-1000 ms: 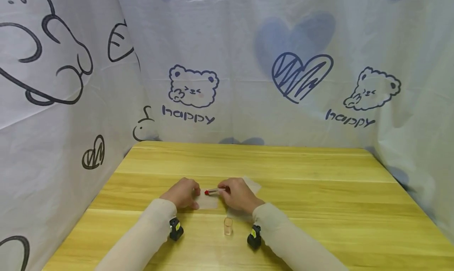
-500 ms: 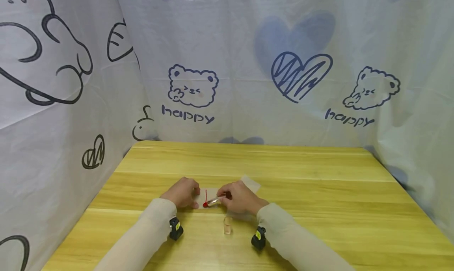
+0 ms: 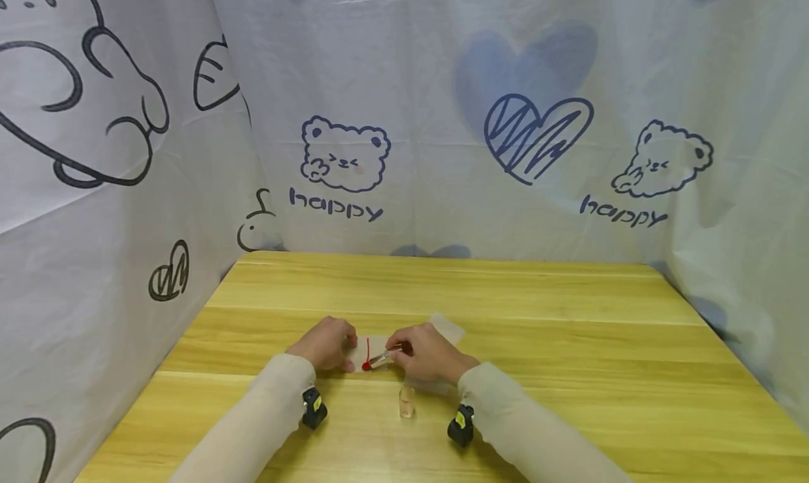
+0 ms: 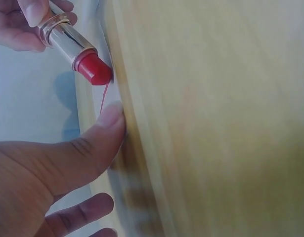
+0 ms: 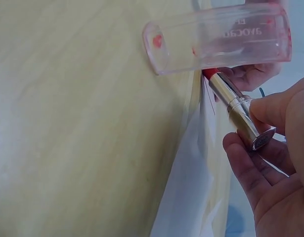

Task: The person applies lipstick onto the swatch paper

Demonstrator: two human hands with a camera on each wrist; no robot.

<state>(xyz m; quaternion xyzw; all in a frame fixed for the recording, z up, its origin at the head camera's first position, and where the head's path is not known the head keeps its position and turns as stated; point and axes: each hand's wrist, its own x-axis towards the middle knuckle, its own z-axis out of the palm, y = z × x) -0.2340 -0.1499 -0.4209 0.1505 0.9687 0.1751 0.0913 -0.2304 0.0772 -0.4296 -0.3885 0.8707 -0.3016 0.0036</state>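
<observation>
My right hand (image 3: pixel 430 351) pinches a lipstick (image 4: pixel 71 43) by its shiny gold tube between thumb and fingers. The red tip points down-left and meets thin white paper (image 3: pixel 378 343) on the table. A thin red line (image 3: pixel 368 350) runs across the paper to the tip. My left hand (image 3: pixel 324 344) rests at the paper's left edge; its thumb (image 4: pixel 92 148) presses the sheet and the other fingers are relaxed. More white paper (image 5: pixel 184 182) extends under and beyond my right hand, slightly rumpled.
A clear lipstick cap (image 5: pixel 221 39) with red smudges stands on the wooden table (image 3: pixel 569 371), nearer me than the paper and between my forearms. White curtains (image 3: pixel 430 104) with printed drawings enclose the back and sides.
My right hand has drawn the lipstick toward me, leaving a red line on the paper; over the last half second it holds still. The left hand stays in place.
</observation>
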